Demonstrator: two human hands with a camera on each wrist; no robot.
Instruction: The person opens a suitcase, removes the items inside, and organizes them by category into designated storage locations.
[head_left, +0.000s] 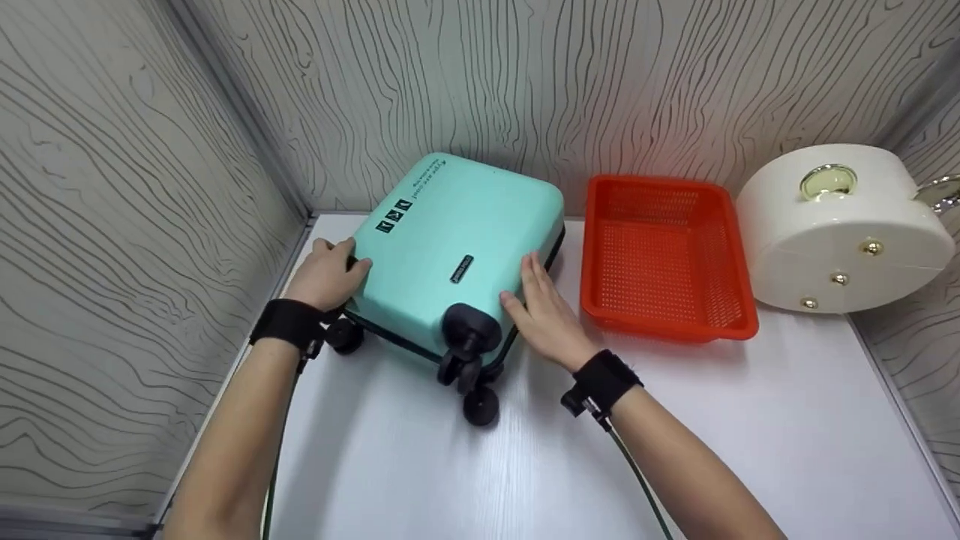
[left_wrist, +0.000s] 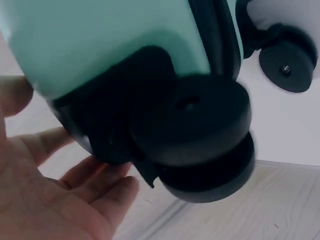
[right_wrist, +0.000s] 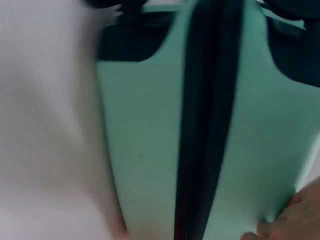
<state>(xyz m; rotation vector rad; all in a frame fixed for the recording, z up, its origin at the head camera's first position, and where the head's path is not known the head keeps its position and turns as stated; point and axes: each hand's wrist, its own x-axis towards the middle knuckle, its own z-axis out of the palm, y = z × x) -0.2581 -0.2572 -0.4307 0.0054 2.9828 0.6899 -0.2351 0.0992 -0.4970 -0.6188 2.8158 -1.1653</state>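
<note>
A mint-green hard-shell suitcase (head_left: pixel 450 225) with black trim lies on its broad side, its wheels facing me. My left hand (head_left: pixel 326 274) holds its left corner by the black wheel mount. In the left wrist view, the fingers (left_wrist: pixel 107 192) curl around that corner beside the double caster wheel (left_wrist: pixel 200 130). On the right side, my right hand (head_left: pixel 549 313) rests with fairly straight fingers along the suitcase's edge. The right wrist view shows the suitcase's dark zipper seam (right_wrist: pixel 205 120) and part of the right hand (right_wrist: pixel 295 215) at the lower right.
A red perforated plastic basket (head_left: pixel 667 319) stands right of the suitcase. Beside it is a round cream case (head_left: pixel 832 240) with gold-coloured studs and a handle. Wood-grain patterned walls (head_left: pixel 525 82) enclose the white table (head_left: pixel 450 480). Cables run from both black wristbands.
</note>
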